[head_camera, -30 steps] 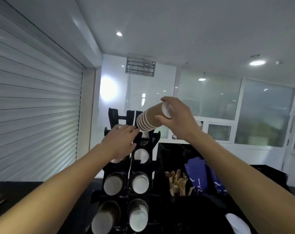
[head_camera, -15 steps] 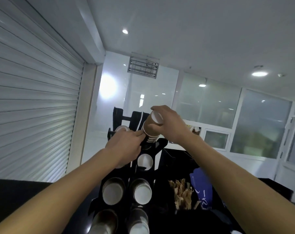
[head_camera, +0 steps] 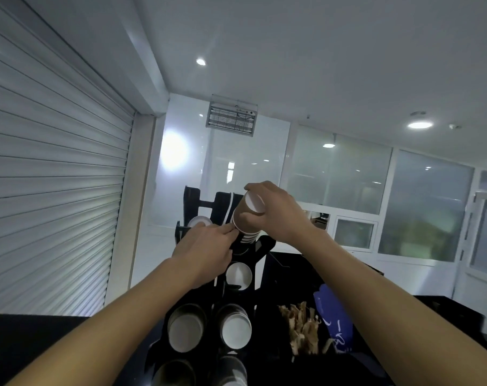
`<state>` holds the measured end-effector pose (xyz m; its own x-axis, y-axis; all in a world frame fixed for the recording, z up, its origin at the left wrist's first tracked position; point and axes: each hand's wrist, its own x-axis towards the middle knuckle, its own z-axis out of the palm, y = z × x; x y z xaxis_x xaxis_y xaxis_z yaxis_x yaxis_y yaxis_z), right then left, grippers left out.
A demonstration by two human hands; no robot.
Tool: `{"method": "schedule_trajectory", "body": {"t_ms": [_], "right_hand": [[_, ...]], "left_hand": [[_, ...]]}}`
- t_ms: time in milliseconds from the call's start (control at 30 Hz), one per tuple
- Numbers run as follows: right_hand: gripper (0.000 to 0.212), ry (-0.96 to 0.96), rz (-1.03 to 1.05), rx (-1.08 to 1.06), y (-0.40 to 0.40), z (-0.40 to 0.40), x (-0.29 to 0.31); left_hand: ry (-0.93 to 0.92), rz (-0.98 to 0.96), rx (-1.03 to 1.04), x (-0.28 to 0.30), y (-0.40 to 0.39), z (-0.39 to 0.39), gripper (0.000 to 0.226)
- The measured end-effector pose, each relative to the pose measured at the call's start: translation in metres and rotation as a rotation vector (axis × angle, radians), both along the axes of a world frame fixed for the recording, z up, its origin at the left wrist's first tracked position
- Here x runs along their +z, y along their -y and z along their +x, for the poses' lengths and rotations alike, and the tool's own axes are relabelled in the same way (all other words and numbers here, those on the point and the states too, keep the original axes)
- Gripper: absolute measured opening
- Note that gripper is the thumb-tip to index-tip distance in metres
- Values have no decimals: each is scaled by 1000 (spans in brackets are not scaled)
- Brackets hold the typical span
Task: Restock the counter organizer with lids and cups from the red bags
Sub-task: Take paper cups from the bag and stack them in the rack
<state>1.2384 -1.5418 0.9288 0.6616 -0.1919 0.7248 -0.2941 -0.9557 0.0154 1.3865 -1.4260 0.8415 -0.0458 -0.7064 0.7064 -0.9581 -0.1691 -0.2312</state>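
Stack of nested brown paper cups [head_camera: 246, 218], smooth-walled and tapered, white base uppermost and rolled white rims banded at its lower end, held upside down and tilted above the upper right slot of the black plastic counter organizer [head_camera: 260, 247], far centre of the scene. The right hand [head_camera: 275, 215] wraps the upper part of the stack, thumb on the near side and fingers curled over the far side. The left hand [head_camera: 206, 250] reaches in from the near left, its fingertips [head_camera: 231, 231] pinched against the lowest rims of the stack. The organizer is a tall tiered rack of round openings in two columns; the nearer openings show the white circular insides of more cups [head_camera: 235, 328], and a white disc [head_camera: 199, 220] sits in the far upper left opening. To the right, a compartment holds a ragged bundle of tan wooden stirrers [head_camera: 302, 327] beside blue packets with white lettering [head_camera: 334, 319]. A ribbed white roller shutter [head_camera: 50, 196] fills the left wall.
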Motion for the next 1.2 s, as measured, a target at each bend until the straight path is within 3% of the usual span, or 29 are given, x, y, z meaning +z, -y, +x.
{"method": "schedule_trajectory", "body": {"t_ms": [233, 367, 467, 667, 867, 1200], "right_hand": [[65, 124, 139, -22, 4, -2, -2], [65, -37, 52, -45, 8, 2, -17], [66, -40, 47, -37, 14, 6, -24], [83, -229, 29, -45, 19, 13, -24], [57, -262, -82, -128, 25, 26, -25], [56, -286, -74, -120, 23, 23, -20]], "left_hand": [[18, -37, 10, -2, 0, -2, 34], [18, -43, 15, -2, 1, -1, 35], [9, -42, 8, -4, 0, 1, 36], [-10, -67, -8, -4, 1, 0, 29], [-12, -65, 13, -4, 1, 0, 28], [-34, -62, 25, -3, -1, -3, 28]]}}
